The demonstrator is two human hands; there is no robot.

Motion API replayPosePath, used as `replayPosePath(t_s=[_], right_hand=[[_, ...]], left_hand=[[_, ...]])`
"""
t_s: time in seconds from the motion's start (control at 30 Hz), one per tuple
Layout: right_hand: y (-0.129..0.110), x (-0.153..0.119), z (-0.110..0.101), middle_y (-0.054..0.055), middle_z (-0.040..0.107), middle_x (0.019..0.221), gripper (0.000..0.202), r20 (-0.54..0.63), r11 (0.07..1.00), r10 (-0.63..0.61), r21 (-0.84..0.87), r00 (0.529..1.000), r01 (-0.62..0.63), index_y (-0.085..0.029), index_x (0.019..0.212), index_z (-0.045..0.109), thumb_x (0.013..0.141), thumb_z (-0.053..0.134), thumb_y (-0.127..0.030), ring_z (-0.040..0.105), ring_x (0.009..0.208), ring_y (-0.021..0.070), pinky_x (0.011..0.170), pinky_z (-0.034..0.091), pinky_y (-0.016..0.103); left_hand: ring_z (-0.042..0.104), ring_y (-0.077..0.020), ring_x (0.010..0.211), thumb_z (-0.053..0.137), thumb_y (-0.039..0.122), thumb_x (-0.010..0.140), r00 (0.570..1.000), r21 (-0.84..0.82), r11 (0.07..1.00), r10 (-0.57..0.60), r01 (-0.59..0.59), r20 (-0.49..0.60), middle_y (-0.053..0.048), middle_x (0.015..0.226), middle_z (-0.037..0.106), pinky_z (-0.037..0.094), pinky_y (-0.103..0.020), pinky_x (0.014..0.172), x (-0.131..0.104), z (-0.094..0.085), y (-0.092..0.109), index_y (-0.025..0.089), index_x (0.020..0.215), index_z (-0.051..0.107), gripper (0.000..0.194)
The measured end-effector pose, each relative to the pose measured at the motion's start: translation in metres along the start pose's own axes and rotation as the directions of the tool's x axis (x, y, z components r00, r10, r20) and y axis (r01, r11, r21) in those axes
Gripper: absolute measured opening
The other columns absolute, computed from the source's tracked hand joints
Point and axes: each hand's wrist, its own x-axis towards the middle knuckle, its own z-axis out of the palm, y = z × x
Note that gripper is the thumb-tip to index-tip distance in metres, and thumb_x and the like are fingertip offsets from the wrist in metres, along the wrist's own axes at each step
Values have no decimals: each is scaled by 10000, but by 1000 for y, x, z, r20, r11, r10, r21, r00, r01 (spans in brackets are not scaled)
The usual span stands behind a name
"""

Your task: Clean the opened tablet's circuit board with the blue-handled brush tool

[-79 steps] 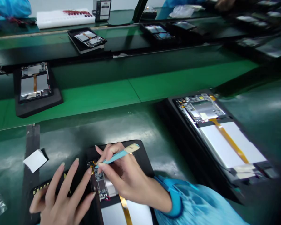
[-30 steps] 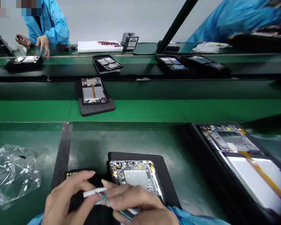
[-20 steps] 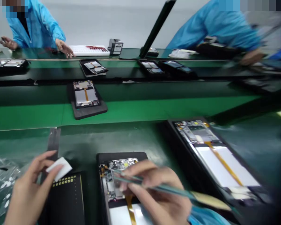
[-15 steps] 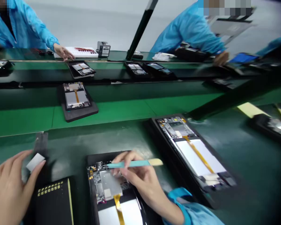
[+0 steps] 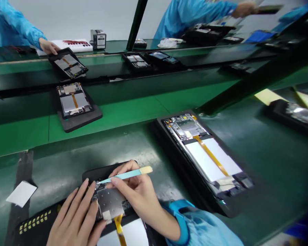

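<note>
An opened tablet (image 5: 110, 205) lies in a black tray (image 5: 97, 172) right in front of me, its metal shield and orange flex cable showing. My right hand (image 5: 138, 194) pinches light-blue tweezers (image 5: 125, 175), whose tip touches the tablet's top left corner. My left hand (image 5: 75, 220) rests flat with spread fingers on the tablet's left edge and holds nothing. A black sheet with yellow pads (image 5: 33, 223) lies under and left of that hand. A small white paper piece (image 5: 22, 193) sits on the dark strip at the left.
A second opened tablet in a black tray (image 5: 202, 153) lies to my right. Another tray with a tablet (image 5: 73, 102) rides the green conveyor belt (image 5: 133, 109). Beyond it, a person's hand (image 5: 47, 46) holds a tray, and more trays stand along the far bench.
My left hand let go of the white paper piece, which now lies at the left, and came onto the tablet's left edge. The tweezers' tip moved to the top left corner.
</note>
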Motion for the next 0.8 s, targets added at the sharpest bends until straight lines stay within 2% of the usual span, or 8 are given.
replayPosePath(t_s=[0.3, 0.4, 0.47, 0.53, 0.6, 0.67, 0.73, 0.8], right_hand=[[0, -1, -1, 24, 635, 798, 258, -17, 998, -28, -60, 999, 27, -191, 792, 498, 857, 705, -331, 667, 678, 168, 582, 531, 231], [1, -3, 0, 17, 632, 796, 236, -19, 998, -26, -54, 999, 25, -192, 793, 501, 861, 702, -294, 661, 672, 155, 585, 519, 218], [2, -3, 1, 13, 629, 795, 232, -21, 998, -27, -49, 999, 26, -192, 790, 504, 861, 705, -283, 658, 663, 151, 587, 520, 215], [2, -1, 1, 8, 623, 803, 234, -47, 998, -55, -19, 997, 54, -193, 791, 507, 858, 713, -282, 653, 647, 147, 600, 529, 223], [-2, 2, -1, -1, 622, 791, 207, -118, 992, -116, 42, 986, 121, -196, 813, 524, 867, 705, -281, 639, 636, 136, 621, 535, 225], [-13, 5, -7, -11, 616, 733, 132, -203, 971, -194, 101, 960, 217, -198, 863, 579, 875, 683, -279, 624, 664, 139, 670, 544, 233], [-30, 3, -19, -15, 587, 662, 100, -232, 956, -226, 131, 946, 261, -193, 920, 648, 878, 648, -283, 615, 681, 156, 698, 561, 260], [-47, -8, -35, -11, 570, 665, 157, -189, 974, -194, 78, 963, 212, -188, 968, 697, 879, 609, -282, 592, 576, 146, 605, 581, 262]], left_hand=[[268, -278, 1400, 567, 326, 846, 999, -23, 999, 36, -36, 16, -134, 1255, 619, 258, -357, 1106, -2, 1, -2, 117, 1015, 626, 275], [235, -280, 1411, 560, 336, 848, 998, -7, 999, 47, -47, 31, -128, 1253, 622, 204, -371, 1139, -2, 1, 2, 105, 1011, 629, 291], [289, -230, 1394, 497, 293, 881, 999, -1, 999, -39, 39, 17, -100, 1240, 635, 142, -381, 1162, -1, 1, 7, 129, 964, 634, 229], [444, -170, 1289, 437, 240, 897, 993, 10, 993, -116, 116, 6, -66, 1206, 660, 70, -371, 1173, 2, 2, 11, 157, 916, 636, 216], [580, -145, 1098, 451, 223, 878, 995, 36, 995, -96, 96, 2, -38, 1125, 702, 26, -353, 1173, 6, 1, 13, 173, 905, 638, 196], [607, -162, 1017, 469, 240, 868, 995, 24, 995, -96, 96, -15, -15, 1031, 736, 27, -350, 1172, 7, -3, 13, 187, 926, 637, 185], [579, -182, 1070, 470, 250, 871, 969, -41, 970, -240, 238, -51, 0, 1027, 736, 70, -359, 1166, 1, -12, 13, 215, 935, 629, 176], [561, -190, 1103, 541, 249, 830, 906, -105, 909, -412, 403, -96, -4, 1104, 710, 176, -358, 1143, -14, -23, 17, 244, 918, 621, 119]])
